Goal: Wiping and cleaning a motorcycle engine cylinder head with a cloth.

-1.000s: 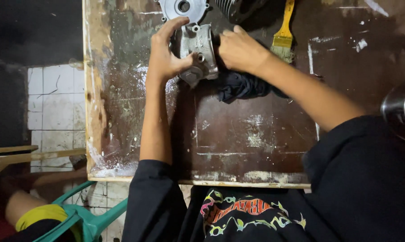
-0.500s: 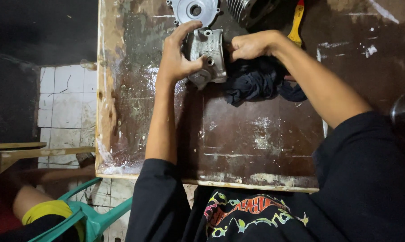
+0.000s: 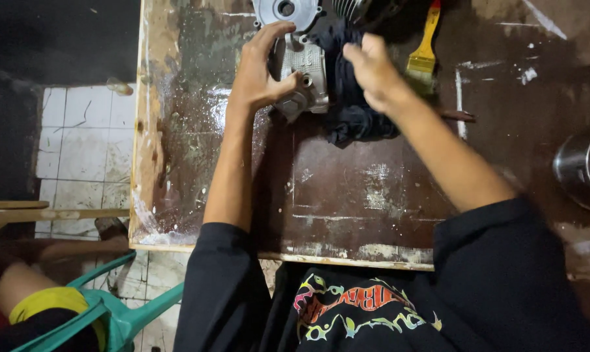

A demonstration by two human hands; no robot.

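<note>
Left fingers (image 3: 263, 40) curled and spread over the far edge of a grey cast-metal engine part (image 3: 302, 78); thumb hooked under its near corner. I read that as a grasp, left hand (image 3: 259, 75) clamped on the casting from the 9 o'clock side. Wrist bent slightly back, forearm running straight down toward 6 o'clock, elbow lost in a black sleeve.

Right fingers (image 3: 355, 55) bent and pressed together against a dark cloth (image 3: 350, 98), which is bunched against the casting's 3 o'clock side. Right hand (image 3: 373, 72) sits palm-down on the cloth, knuckles up. I cannot tell whether the fingers actually pinch the cloth or only press on it. Right forearm angles off toward 4 o'clock into the other black sleeve.

Casting lies on the tabletop (image 3: 347, 195) near its far edge, ribbed face up, a small round port showing at the near corner by the thumb.

Outward from there:
- 12 o'clock of the casting, touching or nearly so: a round grey metal cover (image 3: 287, 10) with a centre hole, cut off by the frame edge.
- 2 o'clock of the right hand: a yellow-handled paintbrush (image 3: 424, 49), bristles toward me.
- Far 3 o'clock, at the frame edge: a shiny metal bowl (image 3: 582, 169).
- Tabletop is dark, worn, streaked with white.
- 7 o'clock, below the tabletop: white floor tiles (image 3: 66, 150) and a teal plastic chair (image 3: 122, 313).
</note>
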